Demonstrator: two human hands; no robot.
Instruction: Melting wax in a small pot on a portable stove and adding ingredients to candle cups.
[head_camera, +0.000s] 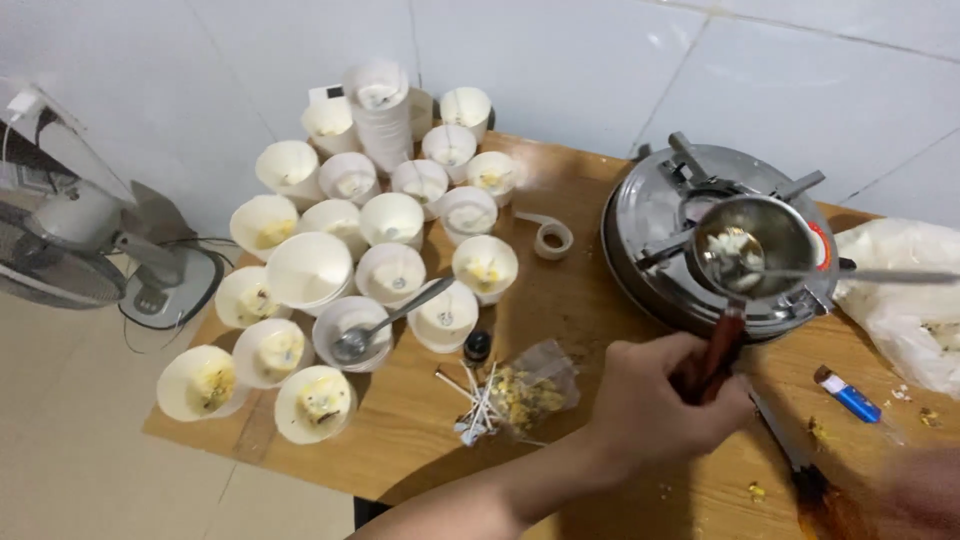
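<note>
My left hand (665, 400) is closed around the red handle (722, 345) of a small steel pot (752, 243). The pot sits on a round metal stove (650, 230) and holds pale wax lumps. A long metal spoon (880, 275) lies in the pot, its handle running off to the right. My right hand (925, 490) is a blur at the bottom right corner, beside a dark-handled knife (790, 450); whether it holds anything is unclear.
Several white paper cups (390, 270) with wicks and yellow bits crowd the wooden table's (580, 290) left half, one holding a spoon (385, 325). A bag of dried flowers (530, 390), wick sticks (478, 405), a small dark bottle (477, 347), a tape roll (550, 237), a blue lighter (848, 394), a wax bag (905, 290), and a floor fan (90, 250) are around.
</note>
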